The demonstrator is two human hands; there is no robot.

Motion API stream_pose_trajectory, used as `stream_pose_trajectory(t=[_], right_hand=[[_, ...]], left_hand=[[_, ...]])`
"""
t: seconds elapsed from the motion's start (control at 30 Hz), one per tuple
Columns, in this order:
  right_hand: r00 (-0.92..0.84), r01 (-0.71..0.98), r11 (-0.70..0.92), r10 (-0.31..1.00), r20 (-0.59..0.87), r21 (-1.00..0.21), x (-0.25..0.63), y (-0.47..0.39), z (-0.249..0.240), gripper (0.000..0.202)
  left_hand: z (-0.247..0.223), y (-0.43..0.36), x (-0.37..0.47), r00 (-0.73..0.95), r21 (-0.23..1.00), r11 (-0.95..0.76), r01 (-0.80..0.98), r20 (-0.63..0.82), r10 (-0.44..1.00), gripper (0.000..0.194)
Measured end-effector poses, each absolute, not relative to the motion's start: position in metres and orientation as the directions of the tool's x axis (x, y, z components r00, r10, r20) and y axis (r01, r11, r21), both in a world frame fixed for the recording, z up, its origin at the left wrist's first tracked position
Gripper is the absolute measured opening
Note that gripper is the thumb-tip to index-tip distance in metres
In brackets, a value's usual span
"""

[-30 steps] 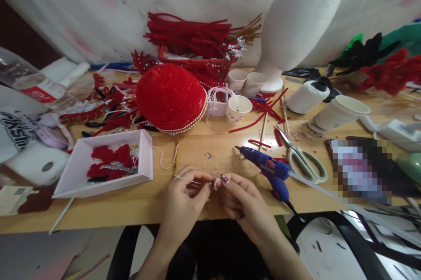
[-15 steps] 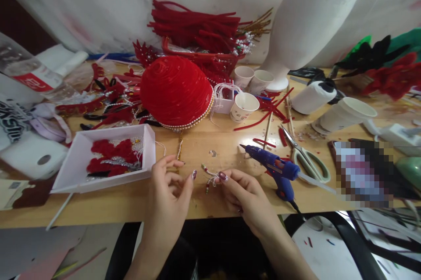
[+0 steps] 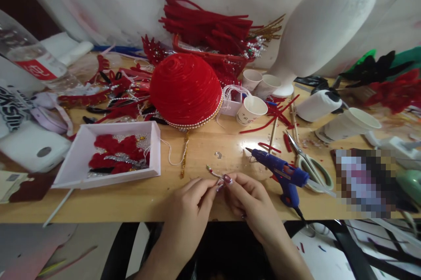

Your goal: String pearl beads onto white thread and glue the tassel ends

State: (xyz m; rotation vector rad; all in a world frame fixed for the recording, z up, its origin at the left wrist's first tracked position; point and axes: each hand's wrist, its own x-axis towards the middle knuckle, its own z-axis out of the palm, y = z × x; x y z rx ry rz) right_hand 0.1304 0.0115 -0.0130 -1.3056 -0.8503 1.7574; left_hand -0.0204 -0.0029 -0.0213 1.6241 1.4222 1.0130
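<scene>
A small beaded string [image 3: 214, 173], with white, red and green beads, sticks out to the upper left from between my fingertips. My right hand [image 3: 248, 194] pinches it between thumb and index finger. My left hand [image 3: 194, 201] is closed against its lower end, thumb and index finger pressed together at the right fingertips. Just behind the hands lies a small clear piece [image 3: 218, 155] on the wooden table [image 3: 197, 157]. Beyond it stands a red wrapped dome [image 3: 186, 89] edged with pearl-like beads, and a gold strand [image 3: 184, 157] hangs from its front.
On the left is a white tray [image 3: 156, 150] of red pieces. A blue glue gun [image 3: 281, 170] and scissors [image 3: 311, 166] lie to the right. Paper cups [image 3: 251, 111], a thread spool [image 3: 317, 105] and a white head form [image 3: 322, 30] stand behind. A bottle [image 3: 39, 67] leans at far left.
My left hand has moved right and closed at the beaded string, beside my right fingertips. My right hand still holds it. The view has shifted slightly.
</scene>
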Motion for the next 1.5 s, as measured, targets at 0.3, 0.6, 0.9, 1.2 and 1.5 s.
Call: stream_pose_trajectory(t=[0.3,0.6,0.9,1.2,1.5], right_hand=[[-0.178,-0.167,-0.476,0.876,-0.449,-0.863,0.128,0.012,-0.012,0.051],[-0.198,-0.133,-0.460,0.880,-0.431,-0.878,0.130,0.010,-0.013,0.052],[-0.248,0.086,-0.326,0.908,-0.337,-0.941,0.141,0.005,-0.012,0.045],[-0.288,0.276,-0.139,0.932,-0.220,-0.951,0.144,-0.001,-0.002,0.016],[-0.344,0.349,-0.034,0.925,-0.161,-0.937,0.136,-0.004,-0.007,0.032]], left_hand=[[-0.014,-0.005,-0.029,0.035,0.970,0.160,0.183,-0.169,0.985,0.027],[-0.014,0.001,-0.032,0.141,0.944,0.322,-0.065,-0.311,0.940,0.035],[-0.015,0.000,-0.030,0.085,0.947,0.319,-0.041,-0.315,0.945,0.046],[-0.009,-0.003,-0.030,0.055,0.960,0.279,-0.013,-0.278,0.959,0.043],[-0.004,-0.007,-0.022,-0.013,0.979,0.199,0.049,-0.198,0.980,0.032]])
